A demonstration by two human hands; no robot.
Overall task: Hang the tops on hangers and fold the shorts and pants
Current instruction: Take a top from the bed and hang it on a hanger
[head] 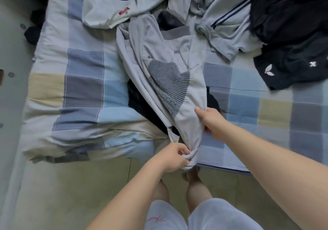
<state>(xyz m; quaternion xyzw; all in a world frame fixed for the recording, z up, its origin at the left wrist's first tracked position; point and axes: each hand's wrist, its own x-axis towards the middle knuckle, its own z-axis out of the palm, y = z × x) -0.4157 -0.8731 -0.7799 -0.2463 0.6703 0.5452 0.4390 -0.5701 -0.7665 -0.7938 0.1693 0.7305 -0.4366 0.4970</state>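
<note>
- While I hold the grey top (pixel 168 80) in both hands, most of it lies stretched up the bed over the checked quilt (pixel 83 80), and only the near end hangs past the bed's edge.
- The likeliest slip, as I judge it: the top lies across a dark garment (pixel 140 103), so a hard pull toward me could drag that piece off the bed and onto the floor (pixel 71 185).
- The far end meets the pale top with script lettering (pixel 113 4). I cannot tell whether it is tucked under, and if it is, lifting could pull that piece along or snag.
- I am holding a twisted wad, not a clear hem or neckline, so I could shake it out the wrong way round and lose time finding the shoulders.
- No hanger is in view, so I may end up holding the top with nowhere to put it.
- My left hand (pixel 174 157) sits just past the bed's edge above my feet, its fingers curled tightly round the bunched, knotted end of the top, with the forearm rising from lower left.
- My right hand (pixel 212 121) is further up, at the top's right edge. The thumb lies over the cloth and the fingers under it are hidden, pinching a fold; the arm reaches in long from the right.
- The two hands are near each other but apart, with the cloth slack and gathered between them.
</note>
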